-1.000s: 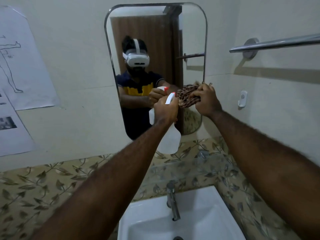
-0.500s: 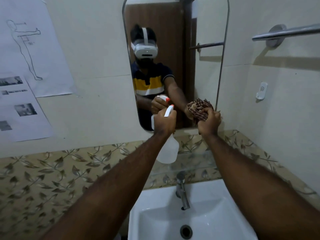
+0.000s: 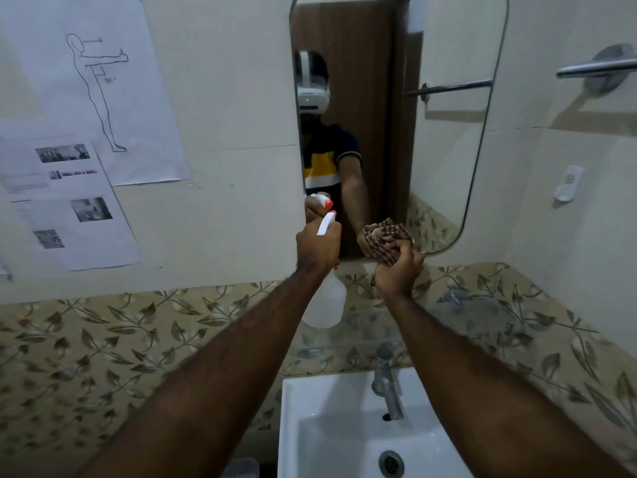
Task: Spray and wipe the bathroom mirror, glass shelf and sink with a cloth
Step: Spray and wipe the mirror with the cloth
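Observation:
The rounded wall mirror [image 3: 448,150] hangs above a glass shelf [image 3: 482,315] and a white sink [image 3: 310,426]. My left hand [image 3: 319,248] grips a clear spray bottle [image 3: 325,301] with a white and orange trigger head, its nozzle close to the mirror's lower left part. My right hand [image 3: 398,270] holds a crumpled brown checked cloth [image 3: 386,238] pressed against the mirror's bottom edge. The mirror reflects both hands, the bottle and the cloth.
A metal tap [image 3: 387,388] stands at the back of the sink, the drain [image 3: 391,462] below it. A towel bar [image 3: 596,69] and a small white wall hook [image 3: 568,184] are on the right wall. Paper sheets [image 3: 69,188] are stuck on the left wall.
My right hand has moved the cloth down the mirror from its middle to its bottom edge. The view has tilted down and left; more of the sink shows.

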